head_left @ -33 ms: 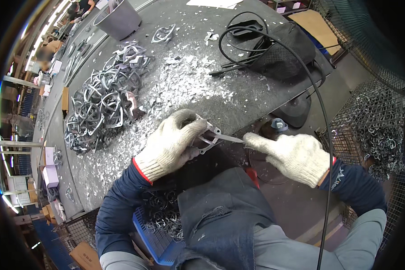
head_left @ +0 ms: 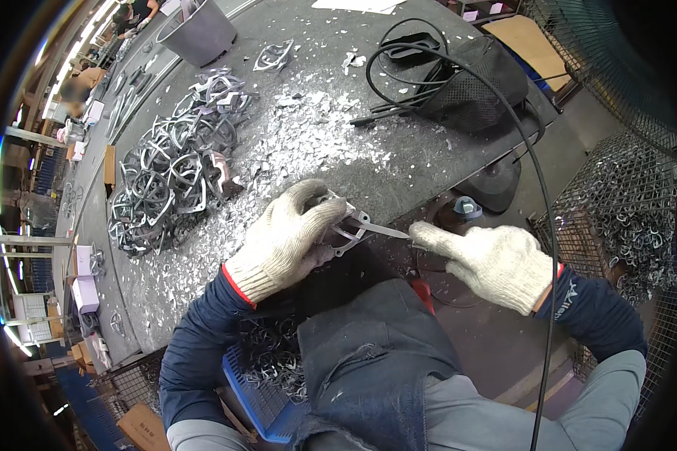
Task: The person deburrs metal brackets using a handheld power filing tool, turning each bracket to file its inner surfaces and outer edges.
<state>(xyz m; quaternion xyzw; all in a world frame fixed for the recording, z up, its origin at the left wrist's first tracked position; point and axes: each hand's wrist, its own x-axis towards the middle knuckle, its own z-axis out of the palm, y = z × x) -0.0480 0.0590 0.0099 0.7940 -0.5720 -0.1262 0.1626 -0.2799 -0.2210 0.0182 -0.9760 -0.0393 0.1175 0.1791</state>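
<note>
My left hand (head_left: 284, 239), in a white knit glove, is closed on a cast metal frame (head_left: 346, 246) with an open middle, just past the table's near edge. A narrow, flat metal blade (head_left: 387, 231) reaches from the frame to my right hand (head_left: 500, 264). That gloved hand is closed on it, its forefinger stretched along the blade; the handle is hidden in the palm. The blade's far end meets the frame's edge. A large heap of similar metal frames (head_left: 177, 177) lies left of my left hand, and a single frame (head_left: 273, 55) lies farther off.
Silvery flakes (head_left: 308, 139) cover the dark table (head_left: 421, 177). A grey bin (head_left: 199, 37) stands far left; a black mesh bag (head_left: 474, 86) sits far right. One black cable (head_left: 538, 180) hangs before my right arm. A blue basket (head_left: 259, 413) and wire baskets (head_left: 579, 240) hold metal parts.
My right hand has shifted very slightly to the right with the blade. My left hand and the metal frame stay almost where they were.
</note>
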